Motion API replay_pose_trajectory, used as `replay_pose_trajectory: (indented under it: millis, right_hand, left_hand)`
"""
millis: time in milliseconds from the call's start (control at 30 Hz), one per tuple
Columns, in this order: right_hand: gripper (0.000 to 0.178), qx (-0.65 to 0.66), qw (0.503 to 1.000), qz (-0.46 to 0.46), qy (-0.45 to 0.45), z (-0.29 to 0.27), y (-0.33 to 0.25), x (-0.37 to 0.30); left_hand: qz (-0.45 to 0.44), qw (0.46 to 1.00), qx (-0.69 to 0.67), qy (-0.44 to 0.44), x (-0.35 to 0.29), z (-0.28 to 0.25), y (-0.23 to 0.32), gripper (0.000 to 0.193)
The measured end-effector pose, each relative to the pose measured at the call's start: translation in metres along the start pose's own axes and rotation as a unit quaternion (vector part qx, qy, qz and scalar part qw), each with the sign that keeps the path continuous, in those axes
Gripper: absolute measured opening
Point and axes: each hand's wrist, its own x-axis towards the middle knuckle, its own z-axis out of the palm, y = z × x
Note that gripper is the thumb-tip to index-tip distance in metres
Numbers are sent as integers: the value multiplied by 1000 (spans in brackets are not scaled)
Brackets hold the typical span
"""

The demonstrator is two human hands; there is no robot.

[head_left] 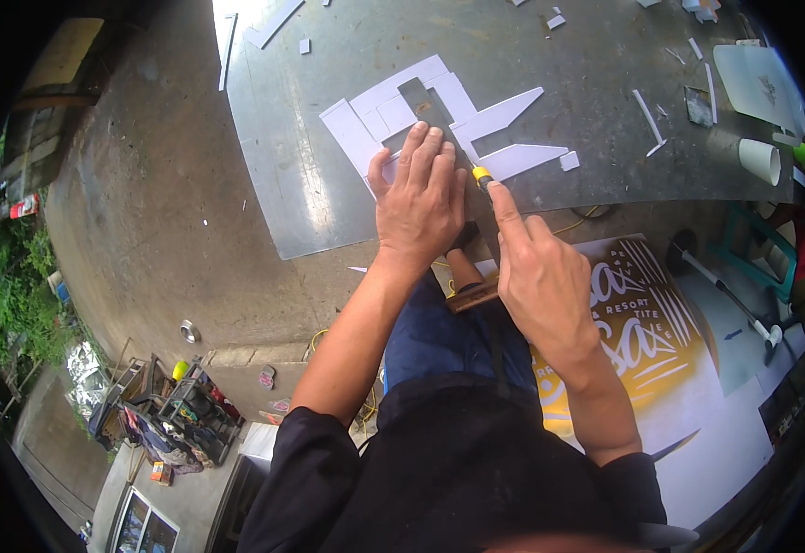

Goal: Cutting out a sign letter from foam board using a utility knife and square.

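Observation:
Flat on the metal-topped table lies a white cut-out sheet, perhaps foam board, with a rectangular opening in it. My left hand rests on its near edge, fingers stretched out and pressing down. Beside it, on the right, is a white piece with two pointed prongs. My right hand grips a yellow and black cutter knife, the index finger laid along its top. The tip is at the near edge of the pronged piece. Most of the knife is hidden under my hand.
White offcuts are scattered over the table. A white cup and a translucent container stand at the right. Below the table's near edge lies a yellow and white lettered panel. A teal stool is beyond it.

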Motion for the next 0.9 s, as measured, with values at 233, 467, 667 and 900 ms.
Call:
replay_pose_trajectory:
  millis: [233, 467, 667, 900]
  right_hand:
    - [58, -18, 999, 10, -35, -7, -1, 2]
    - [56, 20, 1000, 17, 6, 5, 1, 0]
    - [58, 38, 998, 15, 38, 9, 4, -3]
    - [60, 79, 995, 24, 56, 16, 8, -2]
  left_hand:
    - [2, 1000, -4, -11, -2, -2, 0, 32]
    - [4, 1000, -5, -13, -3, -1, -2, 30]
    - [8, 1000, -7, -17, -2, 1, -2, 31]
    - [6, 999, -3, -39, -5, 2, -3, 33]
